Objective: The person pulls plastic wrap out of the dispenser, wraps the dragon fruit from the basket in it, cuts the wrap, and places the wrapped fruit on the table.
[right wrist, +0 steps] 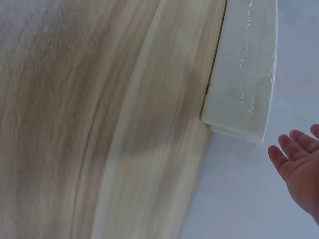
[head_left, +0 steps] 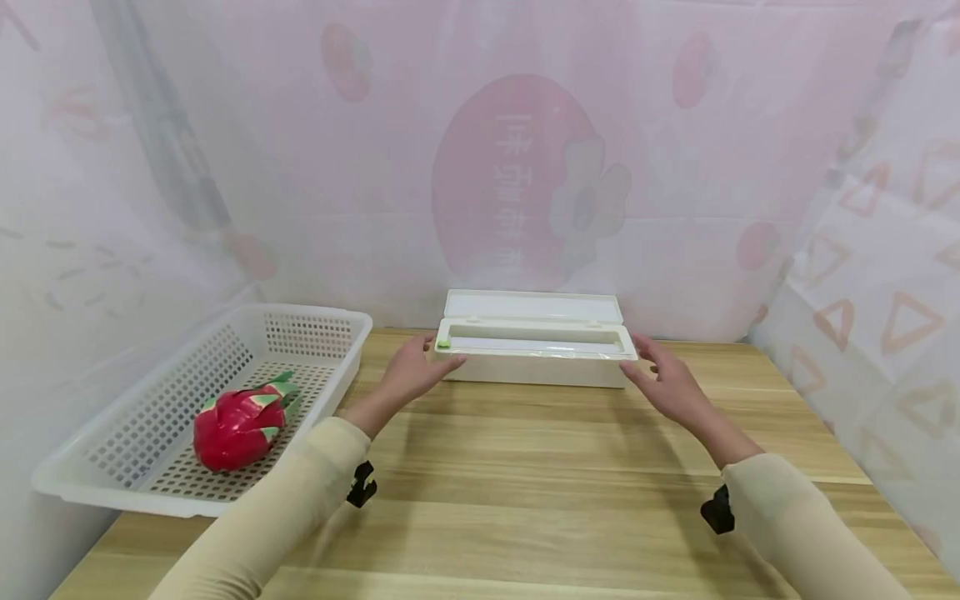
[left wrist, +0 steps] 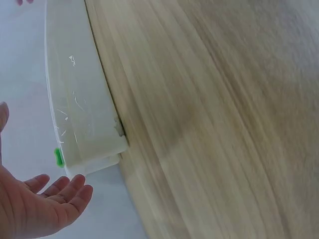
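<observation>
A long white cling film dispenser (head_left: 536, 372) sits at the back of the table, its lid (head_left: 534, 306) tipped back against the wall side. Inside its top opening lies a white roll, and a small green slider (left wrist: 59, 157) sits at the left end. My left hand (head_left: 414, 369) is beside that end, thumb near the front rim, fingers loosely extended. At the opposite end my right hand (head_left: 667, 385) is held the same way, fingertips close to the corner. Both wrist views show relaxed fingers that grip nothing.
On the left stands a white plastic basket (head_left: 348, 367) with perforated sides, holding a red dragon fruit (head_left: 238, 429) with green-tipped scales. The wood-grain table (head_left: 540, 500) ends at a pale printed curtain (head_left: 375, 208) behind and on both sides.
</observation>
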Motion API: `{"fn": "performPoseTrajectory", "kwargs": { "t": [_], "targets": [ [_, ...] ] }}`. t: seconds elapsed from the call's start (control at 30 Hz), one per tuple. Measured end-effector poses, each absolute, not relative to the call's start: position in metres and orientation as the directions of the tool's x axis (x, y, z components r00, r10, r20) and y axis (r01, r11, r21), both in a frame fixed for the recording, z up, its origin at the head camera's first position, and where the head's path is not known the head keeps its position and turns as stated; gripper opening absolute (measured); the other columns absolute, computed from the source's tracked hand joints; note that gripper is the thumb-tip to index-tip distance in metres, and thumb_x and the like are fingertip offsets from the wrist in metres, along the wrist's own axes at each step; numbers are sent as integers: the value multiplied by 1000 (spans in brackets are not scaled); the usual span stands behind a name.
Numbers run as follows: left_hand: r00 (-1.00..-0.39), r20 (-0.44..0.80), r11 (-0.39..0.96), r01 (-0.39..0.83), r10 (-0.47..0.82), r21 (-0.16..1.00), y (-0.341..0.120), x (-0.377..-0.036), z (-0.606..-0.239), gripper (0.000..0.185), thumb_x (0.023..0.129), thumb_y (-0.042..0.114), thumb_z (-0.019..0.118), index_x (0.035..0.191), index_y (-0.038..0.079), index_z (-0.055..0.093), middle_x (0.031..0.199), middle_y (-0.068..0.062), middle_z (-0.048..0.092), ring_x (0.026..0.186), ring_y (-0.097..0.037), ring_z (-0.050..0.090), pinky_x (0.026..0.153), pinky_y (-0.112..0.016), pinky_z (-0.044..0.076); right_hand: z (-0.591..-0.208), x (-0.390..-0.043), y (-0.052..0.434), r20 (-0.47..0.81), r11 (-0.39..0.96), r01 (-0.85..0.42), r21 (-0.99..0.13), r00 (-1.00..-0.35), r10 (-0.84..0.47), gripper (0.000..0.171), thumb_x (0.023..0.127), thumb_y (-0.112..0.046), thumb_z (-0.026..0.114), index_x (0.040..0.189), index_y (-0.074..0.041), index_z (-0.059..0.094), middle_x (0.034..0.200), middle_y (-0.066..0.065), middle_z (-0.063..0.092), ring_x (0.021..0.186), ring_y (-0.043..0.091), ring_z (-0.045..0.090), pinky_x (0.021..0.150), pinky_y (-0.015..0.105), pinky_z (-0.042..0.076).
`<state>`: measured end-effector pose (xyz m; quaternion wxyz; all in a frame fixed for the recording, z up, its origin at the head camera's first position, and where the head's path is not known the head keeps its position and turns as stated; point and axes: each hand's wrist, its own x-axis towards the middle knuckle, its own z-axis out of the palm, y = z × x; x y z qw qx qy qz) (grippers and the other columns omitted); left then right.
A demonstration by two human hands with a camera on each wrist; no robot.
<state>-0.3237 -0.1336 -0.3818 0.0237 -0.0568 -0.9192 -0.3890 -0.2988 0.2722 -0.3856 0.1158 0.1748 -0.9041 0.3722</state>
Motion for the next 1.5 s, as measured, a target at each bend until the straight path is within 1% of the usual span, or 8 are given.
{"fn": "performPoseTrajectory", "kwargs": {
  "t": [0.17,0.37,0.6,0.9,1.07,1.23,1.37,1.5],
  "targets": [
    [-999,34,614,41,23,788,-131,-323,-385,83,85,53,68,143,0,39,139,-22,46,125,-39,46,98,-51,43,-387,-296,270,282,628,-293,-721,-952,-120,61,102,-38,49,138,9,41,132,28,51,121,42,49,98,55,41],
    [-1000,-26,537,-28,-11,843,-130,-322,-395,75,88,47,67,140,-1,41,136,-22,47,122,-38,48,97,-50,44,-390,-296,269,213,611,-177,-772,-977,-13,64,102,-45,45,134,10,47,123,28,55,113,39,52,94,50,44],
    [-997,-71,467,-83,-43,880,-129,-324,-403,70,89,43,68,136,-4,44,135,-22,48,119,-36,50,95,-47,45,-397,-299,269,81,425,-71,-902,-997,7,69,101,-47,44,136,13,42,131,32,48,123,40,47,100,51,42],
    [-991,-124,362,-131,-42,923,-124,-321,-407,67,92,37,66,137,-6,42,135,-24,49,115,-38,54,94,-48,46,-407,-305,265,-41,290,45,-956,-999,19,65,103,-38,44,137,17,37,137,34,44,128,40,45,101,44,43],
    [-989,-142,315,-148,-41,938,-121,-323,-410,57,92,35,66,130,-4,47,124,-21,53,109,-35,54,91,-46,48,-410,-308,264,-118,191,117,-975,-993,2,67,103,-37,44,138,18,32,132,31,49,115,25,56,95,34,48],
    [-985,-168,278,-173,-39,945,-119,-328,-417,53,92,35,67,124,-3,51,118,-18,56,106,-33,56,88,-44,49,-413,-311,263,-182,119,180,-976,-983,-12,62,103,-35,46,136,17,36,116,15,60,102,13,60,90,30,50],
    [-980,-193,228,-197,-42,954,-118,-332,-421,57,92,34,67,129,-5,49,127,-20,54,110,-33,58,91,-42,49,-416,-311,261,-207,103,203,-974,-978,-29,64,104,-37,44,137,17,36,125,21,56,112,20,58,94,32,49],
    [-974,-224,169,-228,-44,959,-116,-334,-422,57,92,33,66,131,-5,48,129,-21,53,111,-34,58,91,-41,50,-418,-313,260,-211,79,206,-975,-976,-56,67,104,-38,41,141,17,31,139,31,43,125,28,50,98,34,46]
  ]
}}
